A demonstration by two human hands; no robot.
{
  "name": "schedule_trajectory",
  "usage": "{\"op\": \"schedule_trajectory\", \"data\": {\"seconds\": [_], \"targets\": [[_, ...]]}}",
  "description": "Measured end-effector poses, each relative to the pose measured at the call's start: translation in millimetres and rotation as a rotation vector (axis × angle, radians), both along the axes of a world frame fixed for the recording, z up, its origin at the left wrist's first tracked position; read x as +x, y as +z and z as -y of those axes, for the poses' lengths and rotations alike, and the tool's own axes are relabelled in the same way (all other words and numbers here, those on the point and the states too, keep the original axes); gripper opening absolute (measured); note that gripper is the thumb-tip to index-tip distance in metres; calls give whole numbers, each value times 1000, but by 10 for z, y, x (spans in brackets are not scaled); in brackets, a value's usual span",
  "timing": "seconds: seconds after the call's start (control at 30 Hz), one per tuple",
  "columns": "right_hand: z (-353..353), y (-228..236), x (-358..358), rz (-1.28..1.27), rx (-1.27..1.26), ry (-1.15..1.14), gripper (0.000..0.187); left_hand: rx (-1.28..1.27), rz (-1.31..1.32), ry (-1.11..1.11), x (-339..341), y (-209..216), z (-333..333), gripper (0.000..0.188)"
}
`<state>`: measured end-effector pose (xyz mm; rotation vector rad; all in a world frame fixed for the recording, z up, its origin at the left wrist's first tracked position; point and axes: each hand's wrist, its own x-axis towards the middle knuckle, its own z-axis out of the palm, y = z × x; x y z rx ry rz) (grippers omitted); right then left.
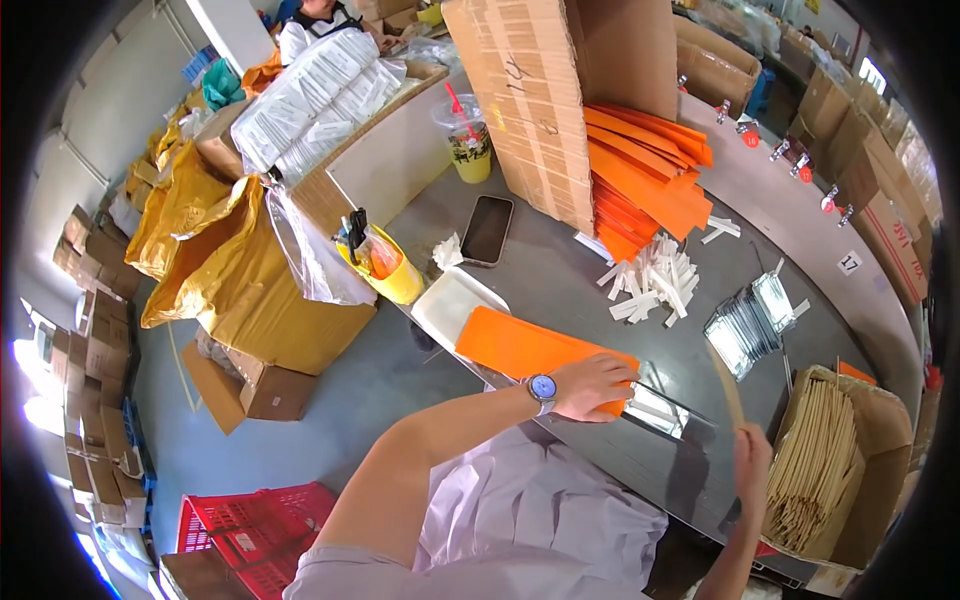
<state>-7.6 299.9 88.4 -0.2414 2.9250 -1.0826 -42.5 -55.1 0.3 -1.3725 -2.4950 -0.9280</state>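
Note:
My left hand, with a round watch at the wrist, is closed on the right end of a long flat orange sleeve. The sleeve's far end lies over a white tray. Just beyond my fingertips a shiny clear piece lies on the grey table. My right hand grips the lower end of a thin tan strip, which points away from me. Beside that hand stands a cardboard box packed with similar tan strips.
Farther back lie a pile of white strips and a banded stack of shiny clear pieces. Orange sleeves spill from an upright carton. A phone, drink cup and yellow holder stand left. Another person is behind.

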Motion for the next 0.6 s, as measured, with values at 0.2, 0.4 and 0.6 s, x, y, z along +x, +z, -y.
{"op": "schedule_trajectory", "data": {"seconds": [0.2,0.4,0.6], "targets": [[165,12,-35,282,-904,-153,15,20,-5,-5,38,-3,-56,45],[218,-82,-23,204,-1339,-490,25,11,9,-20,110,1,-90,45],[293,19,35,331,-509,-214,31,0,-53,31,54,-61,-10,44]]}}
